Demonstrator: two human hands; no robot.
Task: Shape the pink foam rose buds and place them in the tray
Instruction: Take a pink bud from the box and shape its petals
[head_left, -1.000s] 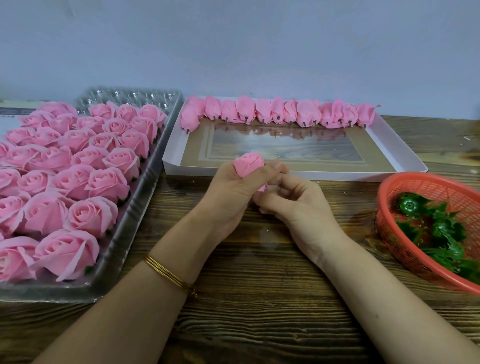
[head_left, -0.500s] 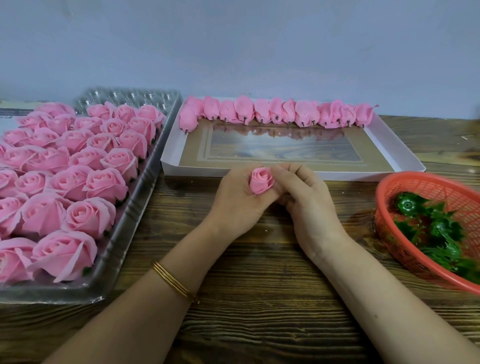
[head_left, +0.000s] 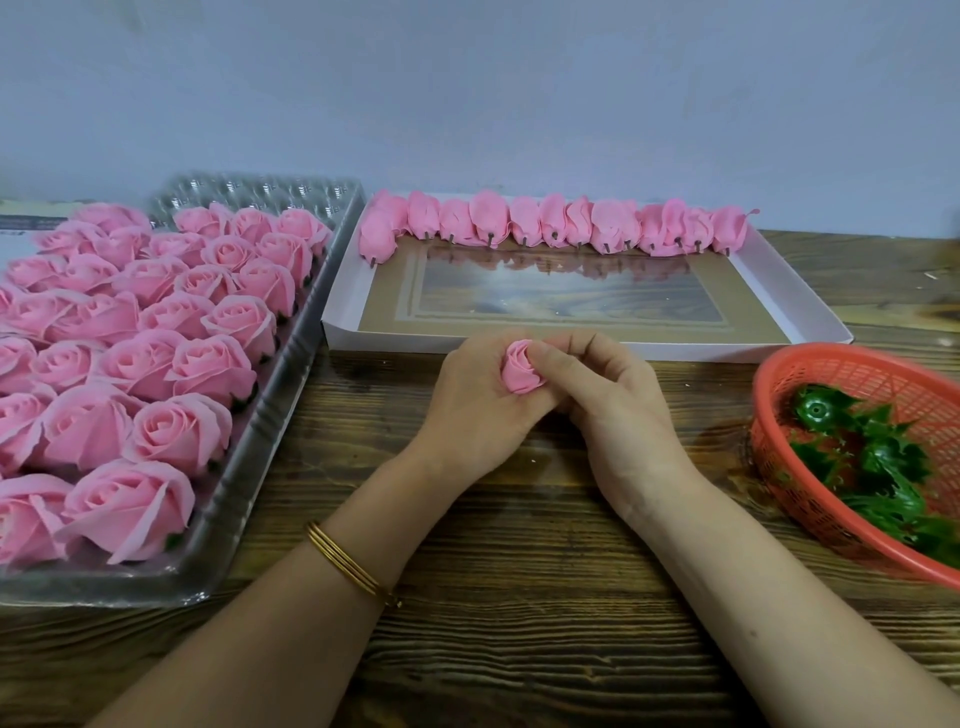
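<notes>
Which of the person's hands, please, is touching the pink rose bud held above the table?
Touching, both. The head view shows the left hand cupping the rose bud from the left, and the right hand pinching its right side, with no gap.

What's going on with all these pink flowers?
A person is shaping one pink bud, gripped in the left hand and pinched by the right hand. A clear tray on the left is nearly full of open roses. A row of buds lies in the white box behind. A red basket holds green leaves.

Left hand (head_left: 470, 410) and right hand (head_left: 621, 415) meet, fingers (head_left: 571, 358) curled, seemingly pinching.
</notes>
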